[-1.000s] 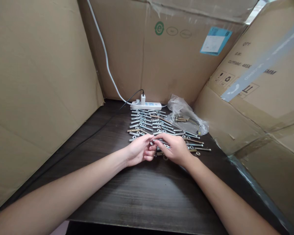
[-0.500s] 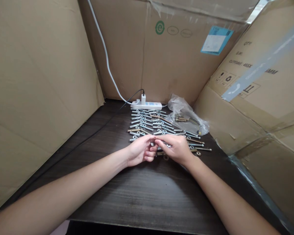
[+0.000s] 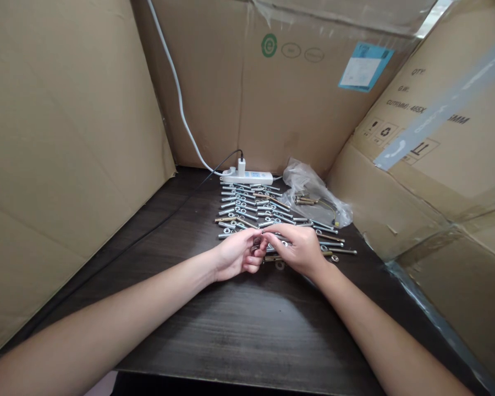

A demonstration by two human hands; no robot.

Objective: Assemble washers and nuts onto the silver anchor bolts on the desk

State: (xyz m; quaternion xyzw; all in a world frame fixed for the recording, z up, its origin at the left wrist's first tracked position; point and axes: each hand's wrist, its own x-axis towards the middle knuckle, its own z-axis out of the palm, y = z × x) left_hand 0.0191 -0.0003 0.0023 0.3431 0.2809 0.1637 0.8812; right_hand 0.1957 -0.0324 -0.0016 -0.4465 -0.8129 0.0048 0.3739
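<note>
Both hands meet over the front of the laid-out hardware. My left hand (image 3: 240, 253) is closed, palm turned toward me, its fingers curled around something small and mostly hidden. The thumb and fingers of my right hand (image 3: 297, 246) pinch together at the left fingertips; what lies between them is too small to name. Beyond and under the hands, rows of metal bolts or sleeve anchors (image 3: 242, 222) lie on the dark table (image 3: 247, 324), with loose nuts and washers among them. A loose nut (image 3: 334, 258) rests just right of my right wrist.
A white power strip (image 3: 253, 177) with a plugged-in charger (image 3: 241, 166) stands behind the rows. Right of it lies a clear plastic bag (image 3: 309, 181) with brass-coloured bolts. A black cable (image 3: 165, 220) crosses the table on the left. Cardboard walls (image 3: 214, 82) enclose three sides.
The fingers of both hands have shifted slightly against each other, and my right index finger is a little more bent. The hardware on the table has not moved.
</note>
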